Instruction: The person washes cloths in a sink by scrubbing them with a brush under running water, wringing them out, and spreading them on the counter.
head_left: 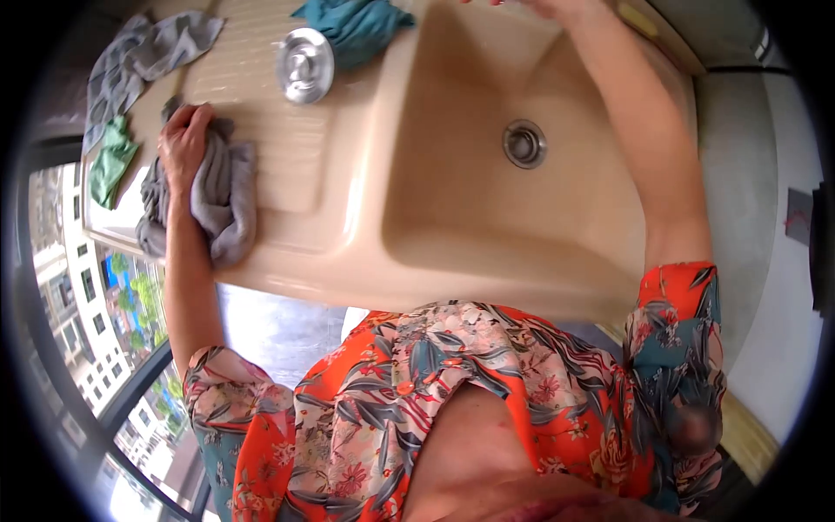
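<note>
My left hand (184, 143) is at the left end of the sink's draining side, its fingers curled round a bunched grey cloth (226, 204). Part of that cloth hangs over the front edge. Reaching over the basin, my right hand (548, 7) is cut off by the top edge of the view. Only a little of its fingers shows, beside a small shiny bit, so its grip is hidden. Below that arm lies the beige sink basin (461, 200) with a round metal drain (524, 143).
A round metal strainer (305, 66) sits on the ribbed drainboard (270, 148), near a teal cloth (357, 30). A checked grey cloth (143, 56) and a green cloth (113, 161) lie at the far left. Windows (96, 287) stand on the left, a wall (739, 157) on the right.
</note>
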The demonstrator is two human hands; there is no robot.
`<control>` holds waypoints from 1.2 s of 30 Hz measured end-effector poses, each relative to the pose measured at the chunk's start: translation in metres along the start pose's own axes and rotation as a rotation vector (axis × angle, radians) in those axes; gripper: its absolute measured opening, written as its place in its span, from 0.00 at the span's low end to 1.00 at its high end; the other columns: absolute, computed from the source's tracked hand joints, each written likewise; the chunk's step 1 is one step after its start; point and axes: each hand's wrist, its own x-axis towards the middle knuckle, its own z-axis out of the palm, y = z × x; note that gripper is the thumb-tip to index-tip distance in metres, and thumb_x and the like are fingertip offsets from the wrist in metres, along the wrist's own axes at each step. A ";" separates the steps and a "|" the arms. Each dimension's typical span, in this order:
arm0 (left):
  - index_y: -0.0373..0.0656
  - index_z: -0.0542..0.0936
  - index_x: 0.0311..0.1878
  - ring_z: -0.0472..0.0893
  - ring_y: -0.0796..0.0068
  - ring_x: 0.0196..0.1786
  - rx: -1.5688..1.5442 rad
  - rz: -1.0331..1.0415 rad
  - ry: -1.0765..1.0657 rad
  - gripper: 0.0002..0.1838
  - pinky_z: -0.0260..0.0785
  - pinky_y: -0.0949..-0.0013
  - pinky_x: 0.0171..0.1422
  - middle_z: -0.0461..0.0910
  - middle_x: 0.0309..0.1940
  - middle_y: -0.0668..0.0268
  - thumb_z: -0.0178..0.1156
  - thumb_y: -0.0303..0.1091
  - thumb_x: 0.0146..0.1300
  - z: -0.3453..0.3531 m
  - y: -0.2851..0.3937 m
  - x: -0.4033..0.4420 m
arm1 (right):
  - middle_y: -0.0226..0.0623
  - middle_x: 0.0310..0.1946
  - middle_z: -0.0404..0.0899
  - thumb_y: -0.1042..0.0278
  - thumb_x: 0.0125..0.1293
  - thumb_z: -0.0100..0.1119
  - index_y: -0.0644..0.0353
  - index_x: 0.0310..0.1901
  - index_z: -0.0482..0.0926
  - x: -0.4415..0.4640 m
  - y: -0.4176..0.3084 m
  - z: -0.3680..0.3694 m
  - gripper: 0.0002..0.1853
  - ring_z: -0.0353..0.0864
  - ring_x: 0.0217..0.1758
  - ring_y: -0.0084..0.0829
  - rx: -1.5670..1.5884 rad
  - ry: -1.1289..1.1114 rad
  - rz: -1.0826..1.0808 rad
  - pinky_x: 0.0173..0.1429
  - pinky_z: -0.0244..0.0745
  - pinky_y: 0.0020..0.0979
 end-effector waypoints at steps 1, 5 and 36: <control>0.39 0.80 0.30 0.76 0.77 0.30 -0.020 0.012 0.004 0.13 0.66 0.74 0.38 0.79 0.23 0.64 0.56 0.41 0.55 0.001 -0.003 0.001 | 0.45 0.33 0.80 0.67 0.60 0.51 0.71 0.39 0.76 0.002 -0.016 0.017 0.14 0.80 0.30 0.28 -0.042 -0.005 -0.076 0.29 0.74 0.25; 0.41 0.80 0.31 0.77 0.76 0.32 -0.032 -0.012 -0.017 0.13 0.67 0.74 0.40 0.80 0.26 0.63 0.56 0.42 0.54 0.000 0.001 0.001 | 0.30 0.22 0.76 0.60 0.57 0.55 0.61 0.36 0.78 0.061 -0.007 0.137 0.12 0.74 0.23 0.18 -0.488 0.304 -1.098 0.30 0.71 0.23; 0.36 0.80 0.33 0.73 0.84 0.33 -0.174 -0.094 -0.119 0.10 0.63 0.81 0.41 0.78 0.27 0.71 0.56 0.35 0.58 -0.008 -0.017 0.001 | 0.44 0.39 0.74 0.66 0.48 0.64 0.60 0.37 0.74 -0.163 0.341 0.123 0.15 0.74 0.43 0.42 -0.584 0.304 0.550 0.47 0.72 0.37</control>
